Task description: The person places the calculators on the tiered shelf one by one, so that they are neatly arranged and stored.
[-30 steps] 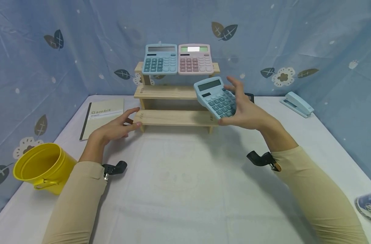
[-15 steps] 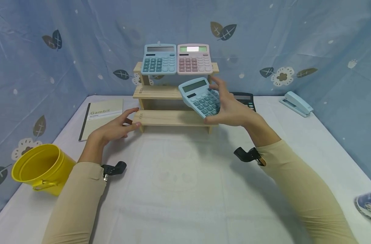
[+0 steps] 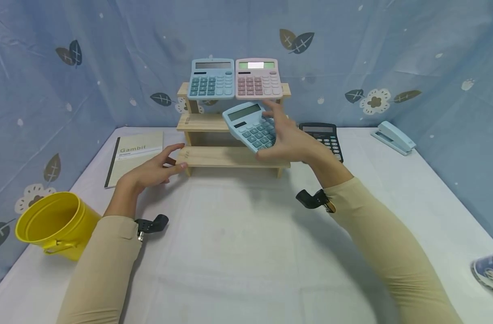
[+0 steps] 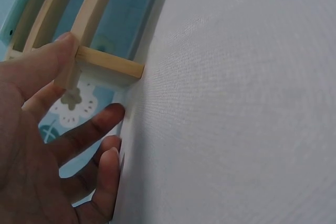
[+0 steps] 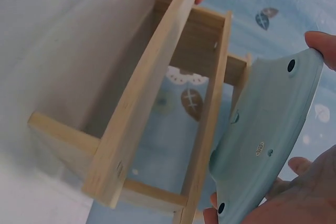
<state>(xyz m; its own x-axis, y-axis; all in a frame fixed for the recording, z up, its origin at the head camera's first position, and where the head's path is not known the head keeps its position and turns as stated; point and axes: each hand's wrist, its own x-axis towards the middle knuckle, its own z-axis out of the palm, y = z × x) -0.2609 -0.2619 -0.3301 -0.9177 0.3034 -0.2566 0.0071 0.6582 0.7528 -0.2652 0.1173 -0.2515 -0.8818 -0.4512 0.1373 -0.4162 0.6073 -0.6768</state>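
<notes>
My right hand (image 3: 292, 139) grips a light blue calculator (image 3: 248, 126) by its edges, thumb below and fingers at the top. It hangs tilted in front of the right half of a three-step wooden rack (image 3: 226, 156); its smooth back (image 5: 262, 129) shows in the right wrist view, apart from the steps. At the rack's lowest step my left hand (image 3: 146, 173) pinches the left end between thumb and forefinger, the other fingers loosely bent near the cloth (image 4: 236, 103). On the top step stand another blue calculator (image 3: 211, 78) and a pink calculator (image 3: 258, 78), side by side.
A black calculator (image 3: 323, 135) lies right of the rack, partly behind my right hand. Farther right is a light blue stapler (image 3: 394, 137). A notebook (image 3: 134, 153) and a yellow bucket (image 3: 60, 225) are at the left; a blue-white item (image 3: 491, 272) sits at the right edge.
My right hand has carried the blue calculator leftward, from the rack's right end to before its right half. More of the black calculator shows. My left hand stays on the rack.
</notes>
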